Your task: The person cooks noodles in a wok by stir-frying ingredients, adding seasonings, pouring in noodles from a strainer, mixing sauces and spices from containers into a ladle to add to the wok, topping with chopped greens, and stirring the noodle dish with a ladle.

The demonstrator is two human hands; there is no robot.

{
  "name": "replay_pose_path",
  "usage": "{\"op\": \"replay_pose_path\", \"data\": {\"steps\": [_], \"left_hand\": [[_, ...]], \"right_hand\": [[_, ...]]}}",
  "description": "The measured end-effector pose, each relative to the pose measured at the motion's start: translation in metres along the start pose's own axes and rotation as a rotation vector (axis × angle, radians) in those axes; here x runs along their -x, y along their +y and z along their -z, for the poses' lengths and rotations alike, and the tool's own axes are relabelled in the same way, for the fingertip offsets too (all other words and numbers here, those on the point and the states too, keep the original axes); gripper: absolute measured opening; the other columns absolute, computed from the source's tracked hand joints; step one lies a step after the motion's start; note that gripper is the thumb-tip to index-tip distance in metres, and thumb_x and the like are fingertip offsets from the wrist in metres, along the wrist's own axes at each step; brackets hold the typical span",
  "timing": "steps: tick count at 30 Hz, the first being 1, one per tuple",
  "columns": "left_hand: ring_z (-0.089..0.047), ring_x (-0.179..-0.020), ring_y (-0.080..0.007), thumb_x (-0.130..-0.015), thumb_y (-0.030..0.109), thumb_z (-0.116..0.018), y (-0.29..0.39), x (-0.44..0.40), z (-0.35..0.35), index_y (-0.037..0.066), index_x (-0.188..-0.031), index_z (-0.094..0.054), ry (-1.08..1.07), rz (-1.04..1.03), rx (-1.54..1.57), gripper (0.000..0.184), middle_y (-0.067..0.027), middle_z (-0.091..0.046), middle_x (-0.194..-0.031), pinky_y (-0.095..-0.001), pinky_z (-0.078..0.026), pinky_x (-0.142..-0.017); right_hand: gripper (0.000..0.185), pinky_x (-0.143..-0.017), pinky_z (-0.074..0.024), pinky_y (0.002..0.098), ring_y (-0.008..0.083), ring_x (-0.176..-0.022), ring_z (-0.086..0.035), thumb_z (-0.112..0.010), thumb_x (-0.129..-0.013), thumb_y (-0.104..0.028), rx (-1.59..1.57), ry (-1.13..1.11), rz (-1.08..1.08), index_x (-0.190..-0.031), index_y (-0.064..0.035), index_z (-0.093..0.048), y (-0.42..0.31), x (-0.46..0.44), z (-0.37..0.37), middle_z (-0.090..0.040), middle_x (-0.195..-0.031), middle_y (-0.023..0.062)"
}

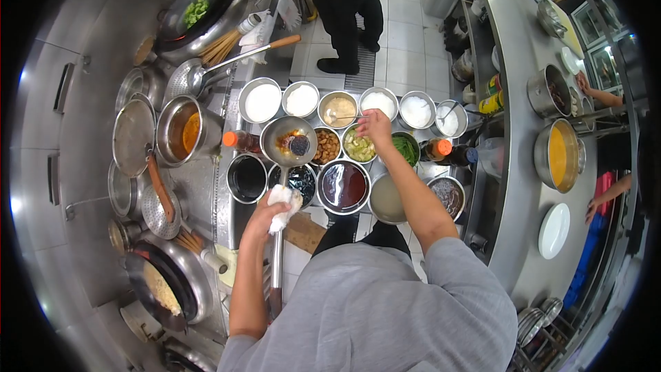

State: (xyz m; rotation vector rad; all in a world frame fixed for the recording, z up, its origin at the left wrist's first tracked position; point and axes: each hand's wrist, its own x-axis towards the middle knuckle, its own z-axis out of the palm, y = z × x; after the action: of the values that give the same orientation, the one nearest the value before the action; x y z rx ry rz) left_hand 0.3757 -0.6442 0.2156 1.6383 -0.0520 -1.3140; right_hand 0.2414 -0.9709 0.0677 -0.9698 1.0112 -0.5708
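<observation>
My left hand [261, 215] is wrapped round a white cloth [284, 207] and the handle of a ladle. The ladle's bowl [281, 131], with brown sauce and something dark in it, is over the containers. My right hand [375, 129] pinches the thin handle of a small spoon [342, 118], whose other end is in the bowl of tan powder [339, 105]. Just below my right hand is a bowl of chopped green pieces [359, 146]. Beside it are a bowl of brown chunks [326, 145] and a pot of dark red liquid [343, 186].
A co-worker [348, 0] stands beyond the containers, one arm near a wok of greens [196, 12]. Strainers [161, 210] and a pot of orange liquid [188, 132] are on the left. A steel counter [509, 83] with pots runs along the right, other people's hands beyond it.
</observation>
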Motion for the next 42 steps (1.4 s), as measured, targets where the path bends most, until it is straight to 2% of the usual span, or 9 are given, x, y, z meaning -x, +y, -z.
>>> {"op": "replay_pose_path", "data": {"steps": [6, 10, 12, 18, 24, 26, 32, 39, 42], "left_hand": [[-0.063, -0.093, -0.0208, -0.072, 0.003, -0.066, 0.013, -0.015, -0.002, -0.003, -0.121, -0.051, -0.041, -0.058, 0.006, 0.051, -0.0117, -0.063, -0.106, -0.0304, -0.05, -0.081], [-0.064, -0.09, -0.0185, -0.073, 0.003, -0.065, 0.027, -0.027, -0.021, -0.002, -0.121, -0.052, -0.138, -0.062, 0.013, 0.05, -0.0099, -0.063, -0.103, -0.0286, -0.051, -0.078], [-0.064, -0.082, -0.0166, -0.075, 0.007, -0.065, 0.039, -0.028, -0.039, 0.0, -0.122, -0.052, -0.205, -0.027, 0.019, 0.05, -0.0097, -0.064, -0.103, -0.0271, -0.052, -0.065], [-0.062, -0.068, -0.0171, -0.074, 0.015, -0.069, 0.026, -0.051, -0.072, 0.0, -0.118, -0.051, -0.321, 0.011, 0.044, 0.05, -0.0107, -0.062, -0.093, -0.0292, -0.052, -0.052], [-0.064, -0.081, -0.0179, -0.073, 0.009, -0.066, 0.03, -0.03, -0.076, -0.001, -0.121, -0.05, -0.334, 0.014, 0.007, 0.051, -0.0103, -0.062, -0.103, -0.0279, -0.053, -0.061], [-0.063, -0.079, -0.0175, -0.073, 0.009, -0.066, 0.03, -0.024, -0.071, 0.0, -0.122, -0.049, -0.302, 0.047, -0.035, 0.052, -0.0098, -0.062, -0.103, -0.0277, -0.052, -0.059], [-0.062, -0.078, -0.0171, -0.073, 0.01, -0.066, 0.022, -0.019, -0.056, 0.001, -0.122, -0.05, -0.281, 0.026, 0.018, 0.052, -0.009, -0.062, -0.101, -0.0279, -0.051, -0.058], [-0.063, -0.082, -0.0185, -0.074, 0.01, -0.067, 0.013, -0.023, -0.04, 0.001, -0.124, -0.05, -0.227, 0.063, 0.007, 0.054, -0.0093, -0.063, -0.103, -0.0289, -0.052, -0.066], [-0.063, -0.084, -0.0186, -0.074, 0.01, -0.068, 0.01, -0.026, -0.037, 0.001, -0.124, -0.05, -0.239, 0.066, 0.052, 0.054, -0.0093, -0.063, -0.103, -0.0288, -0.052, -0.068]], "right_hand": [[0.028, -0.052, -0.0558, 0.032, 0.0156, -0.059, -0.059, -0.042, -0.102, -0.025, -0.166, -0.06, 0.005, -0.106, 0.0011, -0.053, -0.051, 0.026, 0.007, -0.062, -0.082, 0.0129], [0.025, -0.052, -0.0534, 0.032, 0.0179, -0.056, -0.059, -0.04, -0.101, -0.019, -0.015, -0.169, 0.191, -0.103, 0.0005, -0.056, -0.112, 0.063, -0.005, -0.062, -0.079, 0.0129], [0.023, -0.056, -0.0501, 0.038, 0.0263, -0.058, -0.061, -0.043, -0.1, -0.018, 0.614, 0.258, 0.815, -0.097, -0.0021, -0.059, -0.129, 0.066, 0.013, -0.063, -0.073, 0.0133], [0.026, -0.063, -0.0467, 0.0471, 0.0379, -0.07, -0.063, -0.048, -0.098, -0.026, 0.759, 0.4, 0.603, -0.09, -0.0056, -0.062, -0.101, 0.038, 0.061, -0.064, -0.068, 0.0136], [0.027, -0.066, -0.0477, 0.0442, 0.0346, -0.071, -0.065, -0.046, -0.098, -0.026, 0.591, 0.286, 0.479, -0.093, -0.0052, -0.063, -0.07, 0.022, 0.06, -0.067, -0.072, 0.0113], [0.027, -0.053, -0.0465, 0.0322, 0.0161, -0.052, -0.058, -0.046, -0.1, -0.023, 0.656, 0.374, 0.663, -0.096, -0.0022, -0.063, -0.064, 0.015, 0.061, -0.066, -0.069, 0.0073], [0.024, -0.05, -0.0465, 0.0306, 0.0138, -0.051, -0.057, -0.045, -0.099, -0.02, 0.527, 0.331, 0.486, -0.096, -0.0028, -0.062, -0.049, 0.009, 0.06, -0.066, -0.07, 0.007], [0.024, -0.045, -0.0453, 0.0272, 0.0111, -0.051, -0.056, -0.045, -0.1, -0.02, 0.576, 0.324, 0.585, -0.097, -0.0024, -0.062, -0.046, 0.02, 0.062, -0.063, -0.069, 0.0059], [0.023, -0.055, -0.0479, 0.0366, 0.0225, -0.055, -0.062, -0.046, -0.098, -0.018, 0.391, 0.281, 0.398, -0.095, -0.0033, -0.063, -0.049, 0.033, 0.057, -0.066, -0.07, 0.01]]}}
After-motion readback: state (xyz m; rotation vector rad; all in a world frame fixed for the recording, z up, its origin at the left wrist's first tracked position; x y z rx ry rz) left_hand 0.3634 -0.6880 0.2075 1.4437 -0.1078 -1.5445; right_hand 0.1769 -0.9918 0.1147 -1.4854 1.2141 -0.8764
